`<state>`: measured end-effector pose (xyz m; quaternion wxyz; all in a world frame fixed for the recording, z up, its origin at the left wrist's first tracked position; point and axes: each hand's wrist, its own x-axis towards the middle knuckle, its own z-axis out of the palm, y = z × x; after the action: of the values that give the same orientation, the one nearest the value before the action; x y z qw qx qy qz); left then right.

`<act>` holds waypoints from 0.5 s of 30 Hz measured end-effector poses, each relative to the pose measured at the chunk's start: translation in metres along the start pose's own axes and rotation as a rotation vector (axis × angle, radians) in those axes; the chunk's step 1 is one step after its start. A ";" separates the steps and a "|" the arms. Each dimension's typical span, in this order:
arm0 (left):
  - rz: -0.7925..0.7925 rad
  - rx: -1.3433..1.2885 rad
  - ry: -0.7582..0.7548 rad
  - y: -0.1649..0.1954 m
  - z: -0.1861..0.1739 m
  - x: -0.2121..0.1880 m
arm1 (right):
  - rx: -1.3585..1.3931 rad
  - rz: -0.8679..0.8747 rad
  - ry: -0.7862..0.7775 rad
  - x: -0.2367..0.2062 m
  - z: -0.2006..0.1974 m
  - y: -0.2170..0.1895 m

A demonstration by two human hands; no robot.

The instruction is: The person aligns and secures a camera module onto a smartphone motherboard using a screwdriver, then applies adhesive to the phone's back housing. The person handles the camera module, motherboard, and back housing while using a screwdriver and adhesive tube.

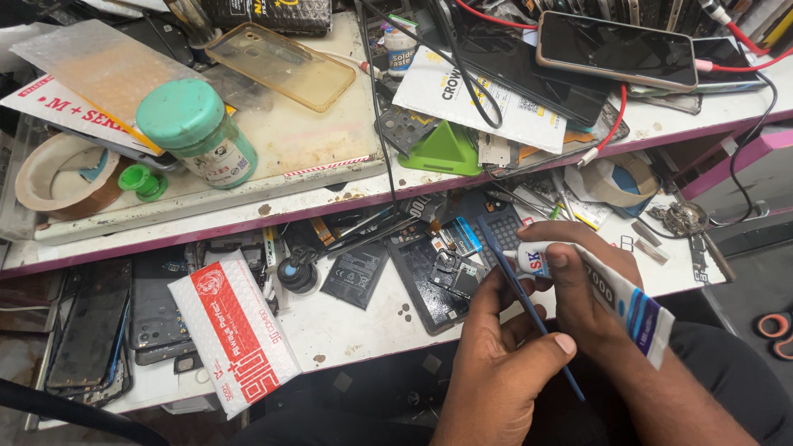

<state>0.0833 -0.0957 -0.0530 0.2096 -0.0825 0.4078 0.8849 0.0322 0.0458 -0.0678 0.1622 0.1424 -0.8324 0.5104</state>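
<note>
My left hand (500,367) grips a thin blue stick tool (519,289) that slants from the lower right up to the upper left. My right hand (582,285) holds a white glue tube with blue stripes (632,310). The tube's nozzle touches the stick near its upper part. Both hands hover at the front edge of the lower shelf. Just to their left lies an opened phone (438,281) with its inner parts showing. A black flat battery (355,277) rests beside it.
On the upper shelf stand a green-capped jar (198,132), a tape roll (58,177), a clear amber phone case (281,66), a green wedge stand (446,149) and phones (615,49) with red cables. A red-and-white padded pouch (235,330) and stacked phones (91,330) lie lower left.
</note>
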 end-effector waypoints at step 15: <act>0.039 -0.035 0.014 -0.004 -0.001 0.002 | 0.475 0.581 0.143 0.005 -0.010 0.014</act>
<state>0.0831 -0.0931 -0.0571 0.1883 -0.0843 0.3952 0.8951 0.0238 0.0610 -0.0729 0.0310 -0.1021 -0.6832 0.7224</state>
